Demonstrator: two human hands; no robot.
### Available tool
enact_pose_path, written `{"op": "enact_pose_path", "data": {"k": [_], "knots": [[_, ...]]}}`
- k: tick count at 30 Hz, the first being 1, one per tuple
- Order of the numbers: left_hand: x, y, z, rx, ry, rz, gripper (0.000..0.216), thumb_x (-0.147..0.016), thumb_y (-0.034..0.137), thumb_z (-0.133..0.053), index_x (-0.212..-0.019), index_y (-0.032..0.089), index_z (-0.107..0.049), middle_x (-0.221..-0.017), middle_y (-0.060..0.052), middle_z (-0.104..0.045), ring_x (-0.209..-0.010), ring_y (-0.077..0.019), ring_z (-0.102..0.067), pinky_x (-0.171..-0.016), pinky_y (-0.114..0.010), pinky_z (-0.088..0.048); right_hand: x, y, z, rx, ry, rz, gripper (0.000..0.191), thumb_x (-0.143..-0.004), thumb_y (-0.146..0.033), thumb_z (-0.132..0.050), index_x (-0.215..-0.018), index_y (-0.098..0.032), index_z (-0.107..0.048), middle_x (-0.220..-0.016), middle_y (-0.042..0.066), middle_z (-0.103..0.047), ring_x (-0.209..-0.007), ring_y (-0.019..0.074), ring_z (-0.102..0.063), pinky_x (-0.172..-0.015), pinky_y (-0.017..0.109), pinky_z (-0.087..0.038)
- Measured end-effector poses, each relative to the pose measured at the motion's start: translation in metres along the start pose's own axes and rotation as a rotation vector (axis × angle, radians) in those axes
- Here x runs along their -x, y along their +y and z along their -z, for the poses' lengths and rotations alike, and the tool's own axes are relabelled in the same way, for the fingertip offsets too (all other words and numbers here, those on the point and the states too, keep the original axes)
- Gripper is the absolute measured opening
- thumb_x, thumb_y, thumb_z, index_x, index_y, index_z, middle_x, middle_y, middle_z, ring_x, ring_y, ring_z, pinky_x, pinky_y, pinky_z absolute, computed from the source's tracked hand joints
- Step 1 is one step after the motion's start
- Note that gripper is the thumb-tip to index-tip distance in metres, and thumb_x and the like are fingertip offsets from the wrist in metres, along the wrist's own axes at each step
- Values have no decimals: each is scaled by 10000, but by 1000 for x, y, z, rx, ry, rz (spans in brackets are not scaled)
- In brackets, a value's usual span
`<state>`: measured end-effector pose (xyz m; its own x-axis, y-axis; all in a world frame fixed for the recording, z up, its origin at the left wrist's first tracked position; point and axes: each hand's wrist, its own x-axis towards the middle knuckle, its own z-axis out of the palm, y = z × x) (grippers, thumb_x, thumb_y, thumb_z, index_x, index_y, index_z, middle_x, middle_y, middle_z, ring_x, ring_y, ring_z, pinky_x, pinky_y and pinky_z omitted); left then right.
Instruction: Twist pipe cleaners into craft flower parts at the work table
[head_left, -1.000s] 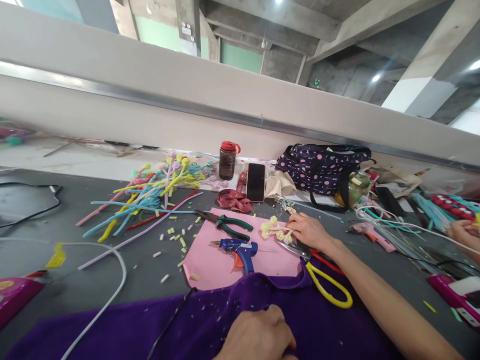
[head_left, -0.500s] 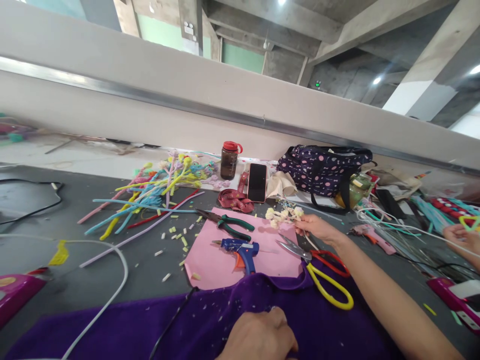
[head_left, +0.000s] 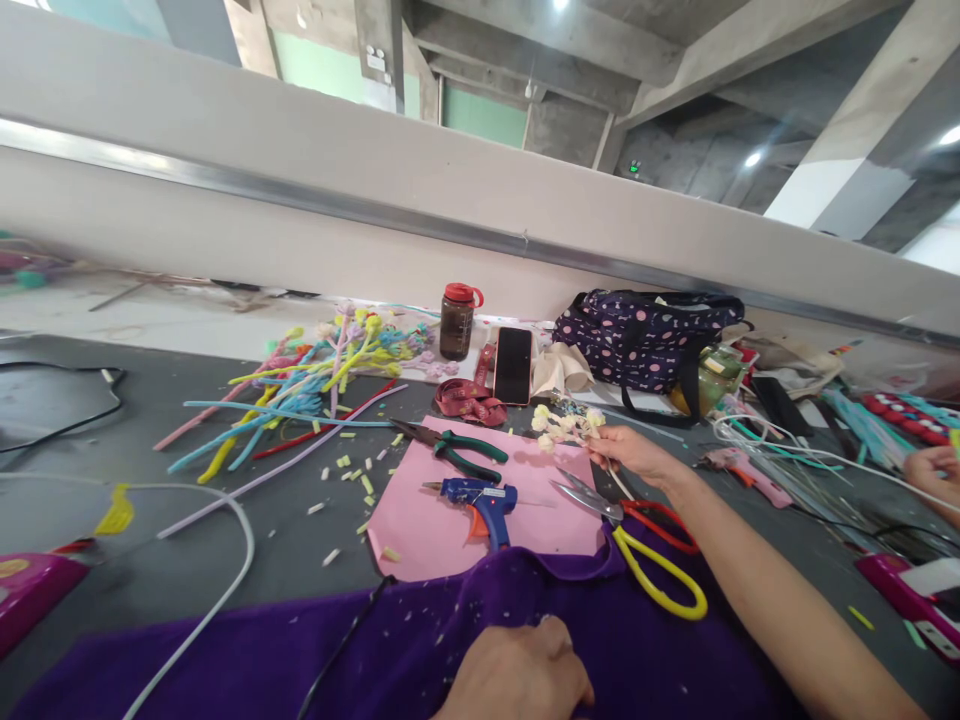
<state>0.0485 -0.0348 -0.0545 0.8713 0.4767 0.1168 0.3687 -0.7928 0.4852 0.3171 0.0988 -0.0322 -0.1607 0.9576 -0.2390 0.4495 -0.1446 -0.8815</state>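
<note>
My right hand (head_left: 630, 455) reaches over the right side of a pink sheet (head_left: 427, 520), its fingers pinched on a cream pipe-cleaner flower sprig (head_left: 551, 430) with fluffy heads. Below it lie large scissors (head_left: 656, 570) with one red and one yellow handle loop. My left hand (head_left: 517, 670) rests on purple cloth (head_left: 270, 640) at the bottom edge, its fingers curled under; what is in them, if anything, is hidden. On the pink sheet are a blue hot glue gun (head_left: 487, 500) and green-handled pliers (head_left: 465, 452).
A pile of coloured pipe cleaners (head_left: 300, 385) lies left, amid cut scraps. Behind stand a red-lidded bottle (head_left: 456, 325), a phone (head_left: 513, 365) and a patterned bag (head_left: 637, 340). A pink glue gun (head_left: 750, 475) and another person's hand (head_left: 934, 475) are at right.
The flower sprig has turned slightly in my right hand. My left hand stays on the purple cloth. The other person's hand at the right edge has shifted a little right.
</note>
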Motion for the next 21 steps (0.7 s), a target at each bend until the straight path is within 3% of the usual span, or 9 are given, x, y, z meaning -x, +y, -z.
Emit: {"op": "enact_pose_path", "data": {"k": [6,10,16,21], "knots": [[3,6,10,-10,8,10,228,-814,384,-475,-863,239,-643,-806,4,-608,-610,-83,-575,-456,-145,-360,1,-3,3,-124,-150,-132,333,-683,-459,-594,-724,-139,-511,-536,-42,-446,-436,46,-375,-366,179,-149],[2,5,9,-16,4,7,210,-816,363,-482,-863,234,-641,-815,3,-605,-620,-77,-570,-474,-137,-377,-7,-3,2,-44,-54,-143,292,-670,-426,-597,-696,-154,-496,-524,-49,-470,-384,35,-357,-330,169,-132],[3,5,7,-34,7,-13,222,-804,384,-493,-863,229,-640,-808,0,-605,-614,-86,-572,-458,-147,-366,-15,8,-2,289,98,-32,201,-716,-358,-541,-750,-160,-531,-472,-54,-489,-393,68,-428,-367,173,-237],[3,6,9,-41,-1,-7,227,-823,371,-464,-862,229,-636,-812,1,-602,-619,-86,-578,-461,-154,-358,-17,11,-4,738,198,89,317,-799,-406,-430,-640,-158,-545,-547,-3,-559,-502,108,-513,-455,205,-280]]}}
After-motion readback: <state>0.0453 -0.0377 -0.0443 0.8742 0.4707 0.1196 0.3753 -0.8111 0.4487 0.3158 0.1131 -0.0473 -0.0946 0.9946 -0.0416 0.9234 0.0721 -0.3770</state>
